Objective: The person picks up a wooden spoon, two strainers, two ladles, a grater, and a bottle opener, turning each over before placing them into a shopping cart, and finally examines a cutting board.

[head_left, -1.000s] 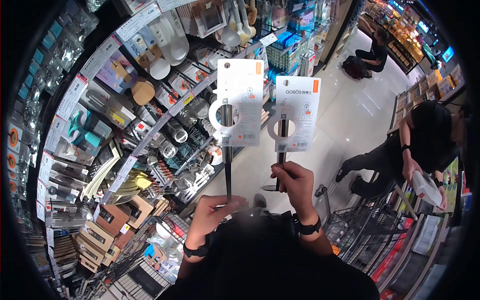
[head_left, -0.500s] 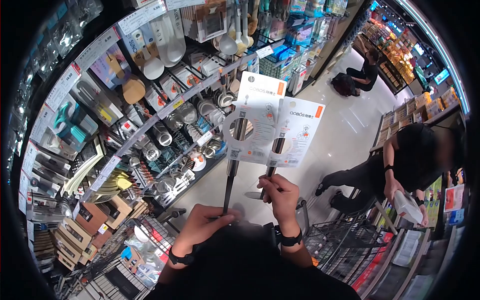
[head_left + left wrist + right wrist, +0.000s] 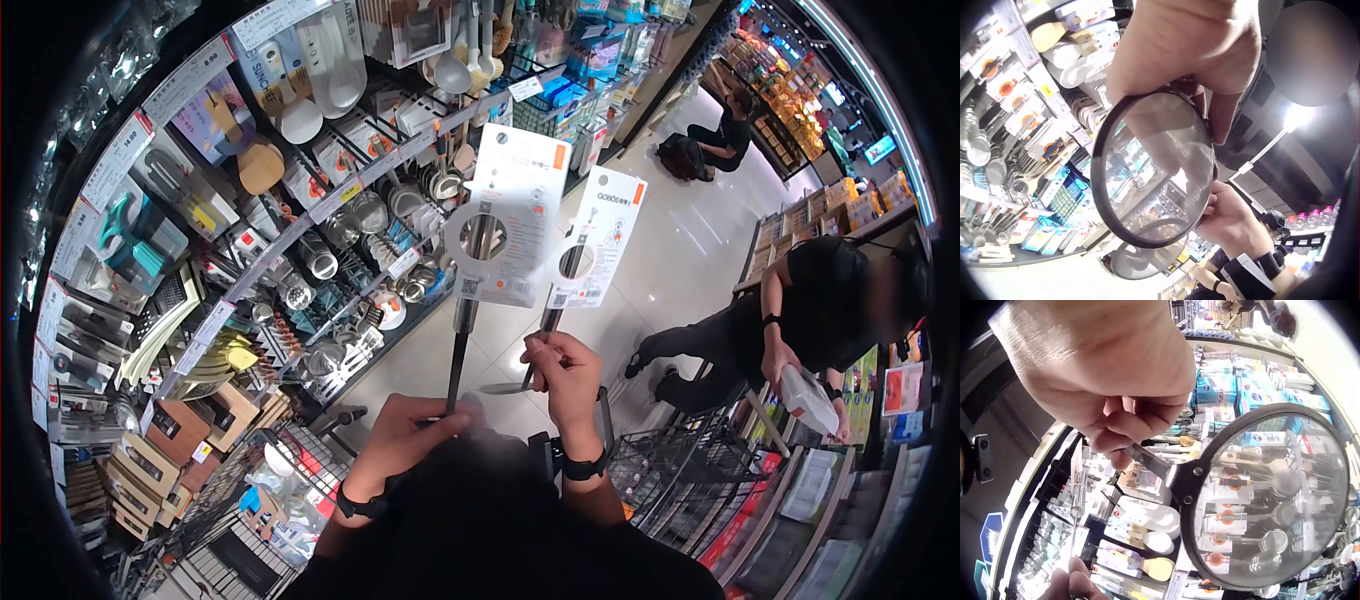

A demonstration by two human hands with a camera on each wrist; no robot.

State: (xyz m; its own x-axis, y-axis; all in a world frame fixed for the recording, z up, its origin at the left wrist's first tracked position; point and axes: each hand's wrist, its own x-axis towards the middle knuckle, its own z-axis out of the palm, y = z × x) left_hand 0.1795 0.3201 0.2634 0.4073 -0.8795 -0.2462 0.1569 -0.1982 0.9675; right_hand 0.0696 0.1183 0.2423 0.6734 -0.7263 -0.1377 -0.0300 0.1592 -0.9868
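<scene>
Below the white cards (image 3: 525, 180), our left hand (image 3: 402, 438) and right hand (image 3: 570, 388), fingers closed, pinch mesh strainers (image 3: 1266, 495) by their handles (image 3: 457, 370): probably light, stiff-rimmed, best held there.

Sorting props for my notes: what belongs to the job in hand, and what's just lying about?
In hand:
- left strainer, left card, left hand
- right strainer, right card, right hand

Just about:
- wooden spatula
- white utensil
- brown boxes
- dark backpack
</scene>
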